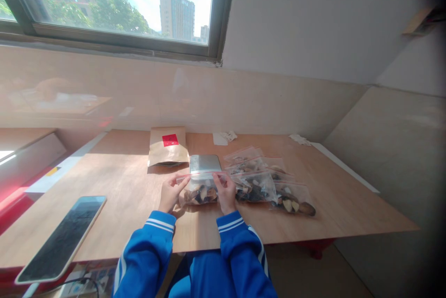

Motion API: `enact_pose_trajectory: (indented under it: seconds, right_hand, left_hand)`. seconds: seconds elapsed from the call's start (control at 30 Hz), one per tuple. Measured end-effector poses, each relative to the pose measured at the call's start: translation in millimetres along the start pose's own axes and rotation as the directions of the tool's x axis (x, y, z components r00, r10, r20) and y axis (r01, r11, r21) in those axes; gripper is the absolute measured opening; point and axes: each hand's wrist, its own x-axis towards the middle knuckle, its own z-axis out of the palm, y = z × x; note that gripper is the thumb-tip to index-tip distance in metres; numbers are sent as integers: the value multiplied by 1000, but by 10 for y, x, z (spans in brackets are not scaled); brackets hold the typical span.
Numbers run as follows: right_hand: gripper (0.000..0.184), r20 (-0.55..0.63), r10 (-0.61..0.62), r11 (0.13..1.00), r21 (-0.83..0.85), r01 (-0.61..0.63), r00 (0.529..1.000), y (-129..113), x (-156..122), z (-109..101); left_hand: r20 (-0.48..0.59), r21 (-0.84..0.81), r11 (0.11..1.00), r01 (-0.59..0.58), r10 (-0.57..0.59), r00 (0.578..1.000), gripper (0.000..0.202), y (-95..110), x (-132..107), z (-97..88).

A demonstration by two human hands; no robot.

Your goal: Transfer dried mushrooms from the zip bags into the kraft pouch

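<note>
A clear zip bag (201,191) holding dark and pale dried pieces stands in front of me on the wooden table (348,205). My left hand (171,192) pinches the bag's red-striped top edge at its left end. My right hand (225,191) pinches the same edge at its right end. Both hands are closed on the bag. A small silver scale (205,163) sits just behind the bag.
Several filled clear zip bags (268,182) lie to the right. A brown paper pouch (167,145) with a red label lies behind the scale's left. A phone (62,237) lies at front left. Crumpled tissue (225,137) sits by the wall.
</note>
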Motion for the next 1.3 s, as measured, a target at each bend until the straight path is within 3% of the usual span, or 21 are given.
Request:
enact_pose_trajectory:
  seconds: [0.2,0.47,0.97,1.2,1.3]
  right_hand:
    - [32,52,29,999,33,-31,998,-45,-20,-3]
    - [28,157,-16,994,107,0,987,-116,-68,13]
    - [24,184,-46,997,62,35,982,-206,-85,35]
    - [23,264,-37,997,81,16,964,-199,-88,28]
    - [23,315,-58,996,78,35,947,-246,-111,40]
  left_hand:
    - [-6,-27,1000,-4,4,1000,28,21,-7,-5]
    - [49,-52,994,96,-93,994,33,57,-57,39]
    - [8,-86,991,103,-102,995,29,55,-57,43]
    - [128,-95,988,125,-113,985,32,175,-104,88]
    - [127,-95,987,130,-118,985,29,176,-123,108]
